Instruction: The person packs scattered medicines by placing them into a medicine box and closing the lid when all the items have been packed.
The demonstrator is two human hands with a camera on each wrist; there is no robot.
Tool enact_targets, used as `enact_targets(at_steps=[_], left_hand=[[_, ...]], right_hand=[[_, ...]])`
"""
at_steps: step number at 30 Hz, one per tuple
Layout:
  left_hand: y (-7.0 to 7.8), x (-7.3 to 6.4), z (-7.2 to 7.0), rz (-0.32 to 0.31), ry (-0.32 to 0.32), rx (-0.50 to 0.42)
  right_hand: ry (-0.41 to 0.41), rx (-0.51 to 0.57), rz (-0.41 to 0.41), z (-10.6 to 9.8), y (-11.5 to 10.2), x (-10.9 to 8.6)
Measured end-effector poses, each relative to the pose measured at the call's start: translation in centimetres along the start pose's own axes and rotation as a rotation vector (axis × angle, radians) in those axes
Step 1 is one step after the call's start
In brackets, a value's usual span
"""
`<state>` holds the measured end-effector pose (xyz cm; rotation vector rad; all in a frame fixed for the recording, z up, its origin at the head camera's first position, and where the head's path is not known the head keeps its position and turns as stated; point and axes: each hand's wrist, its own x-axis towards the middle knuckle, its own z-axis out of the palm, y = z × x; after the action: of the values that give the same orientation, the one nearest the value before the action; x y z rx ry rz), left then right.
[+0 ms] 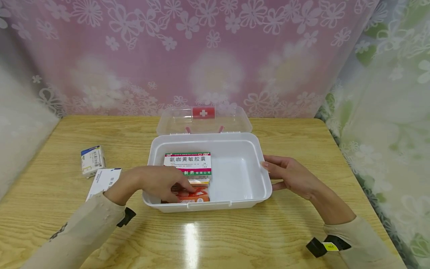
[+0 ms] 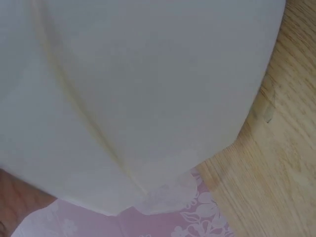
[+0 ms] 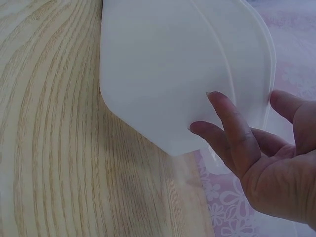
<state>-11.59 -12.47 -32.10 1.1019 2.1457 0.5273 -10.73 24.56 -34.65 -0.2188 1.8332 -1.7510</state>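
A white plastic medicine box (image 1: 231, 204) stands on the table, its clear lid tipped back. My left hand (image 1: 164, 183) reaches over its left wall and pinches a red-and-orange medicine carton (image 1: 199, 195) near the front; part of that carton hides under the fingers. Behind it lies a white carton (image 1: 188, 163) with green and red bands. At the right wall, my right hand (image 1: 292, 173) touches the outside with its fingers and thumb, the thumb at the rim. In the left wrist view the box's outer wall (image 2: 163, 89) covers most of the picture, and only a bit of hand shows.
Left of the box lie a small blue-and-white carton (image 1: 93, 161) and a flat white carton (image 1: 103, 183), partly behind my left forearm. The clear lid (image 1: 174, 121) with a red cross label leans toward the flowered curtain (image 1: 201, 56) behind the wooden table (image 1: 295, 239).
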Motion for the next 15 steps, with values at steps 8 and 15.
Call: enact_targets(at_steps=[8,15], left_hand=[[0.22,0.19,0.31,-0.073,0.014,0.003],[0.61,0.48,0.89,-0.107,0.090,0.077]], right_hand=[[-0.001,0.004,-0.002,-0.09,0.13,0.02],[0.003,0.005,0.006,-0.04,0.21,0.12]])
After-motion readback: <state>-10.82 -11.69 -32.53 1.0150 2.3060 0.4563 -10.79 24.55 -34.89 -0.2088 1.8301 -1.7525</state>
